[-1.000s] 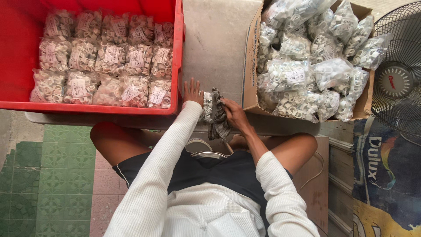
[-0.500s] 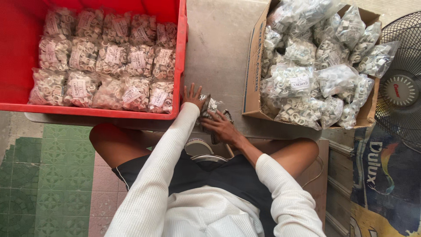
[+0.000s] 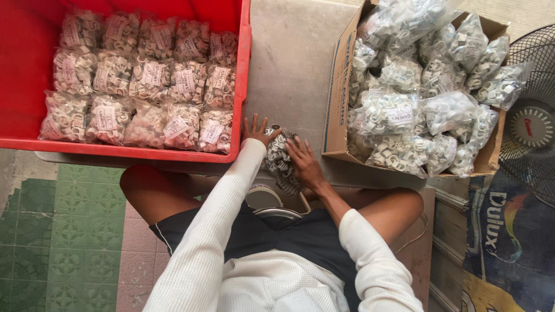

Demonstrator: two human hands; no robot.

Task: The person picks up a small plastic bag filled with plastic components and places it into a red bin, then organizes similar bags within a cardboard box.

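Hands: left hand [image 3: 255, 130] and right hand [image 3: 304, 163] sit close together on one clear bag of small white plastic clips [image 3: 280, 160], which rests on the grey bench edge [image 3: 289, 63] just above the person's lap.
Left hand: fingers spread, palm pressing the bag's left end, seemingly to pin it flat.
Right hand: laid over the bag's right side, fingers bent onto it; whether it grips or only presses, I cannot tell.
Red crate [image 3: 245, 69]: to the left, touching the bench front, filled with labelled bags laid in neat rows.
Cardboard box [image 3: 338, 86]: to the right, heaped with looser bags of the same clips, within easy reach.
Obstacles: crate and box flank the bag closely, leaving a narrow working gap.
Nearby: round tape roll [image 3: 263, 197] below the bag; fan [image 3: 532, 124] at far right.
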